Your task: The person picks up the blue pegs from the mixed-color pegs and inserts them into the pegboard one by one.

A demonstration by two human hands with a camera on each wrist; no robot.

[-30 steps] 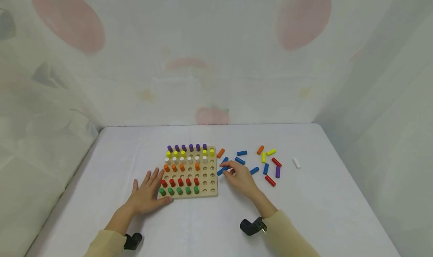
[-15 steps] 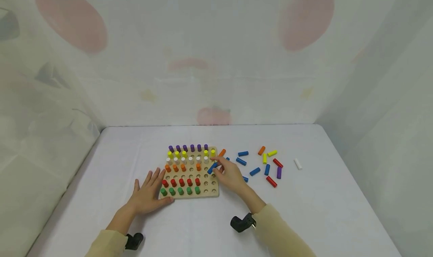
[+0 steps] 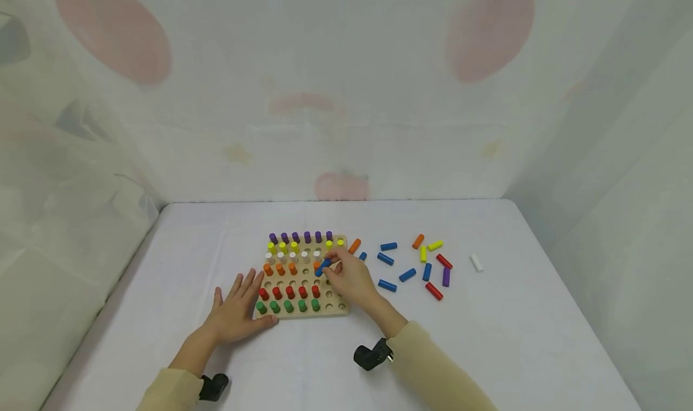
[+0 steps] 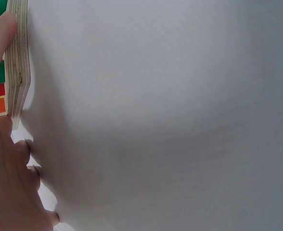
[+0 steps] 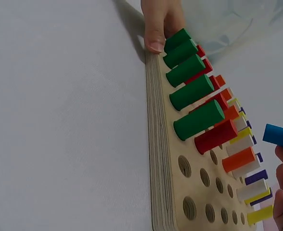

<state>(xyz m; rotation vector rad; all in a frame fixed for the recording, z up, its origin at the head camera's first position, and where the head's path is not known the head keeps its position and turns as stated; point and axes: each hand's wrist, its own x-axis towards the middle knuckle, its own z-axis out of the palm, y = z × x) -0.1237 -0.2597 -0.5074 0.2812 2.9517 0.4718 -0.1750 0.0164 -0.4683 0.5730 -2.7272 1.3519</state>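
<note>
A wooden pegboard point(image 3: 319, 316) carries rows of purple, yellow, white, orange, red and green pegs. Between the orange and red rows runs a row of bare holes. My right hand point(image 3: 354, 281) pinches a blue peg point(image 3: 322, 268) by thumb and fingertips, tilted above the board's orange row. In the right wrist view that blue peg point(image 5: 276, 135) hangs clear of the board. Spread fingers of my left hand point(image 3: 233, 316) lie along the board's left side, its thumb on the front left corner. My right hand hides some holes at the board's right.
Loose pegs lie right of the board: several blue ones, including a blue peg point(image 3: 387, 285) near my right wrist, plus orange, yellow, red and purple ones. A white peg point(image 3: 476, 263) lies farthest right. White cloth covers the table point(image 3: 514, 339), with curtains behind and at both sides.
My right hand has carried the blue peg leftward from the board's right edge to over the orange row, and the peg is tilted more steeply. The left hand has stayed in place.
</note>
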